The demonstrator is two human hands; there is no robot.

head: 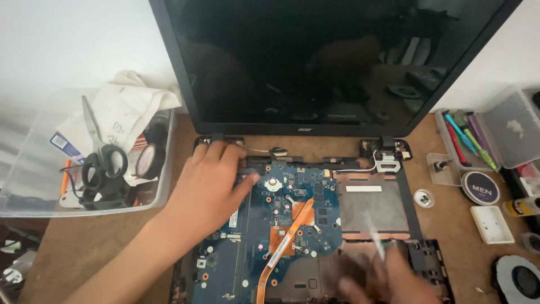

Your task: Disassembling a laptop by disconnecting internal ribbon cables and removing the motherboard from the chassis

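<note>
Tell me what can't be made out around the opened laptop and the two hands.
Head view:
- Right hand: motion-blurred, cut by bottom edge; its thin tool unidentifiable.
- Board corner under left hand: hidden.
- Screen: dark, only reflections.
- Clear bin contents: partly covered by cloth.

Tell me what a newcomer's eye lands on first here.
The opened laptop's blue motherboard with its copper heat pipe sits centre, below the dark screen. The left hand rests on the board's left edge; the blurred right hand holds a thin tool at lower right.
</note>
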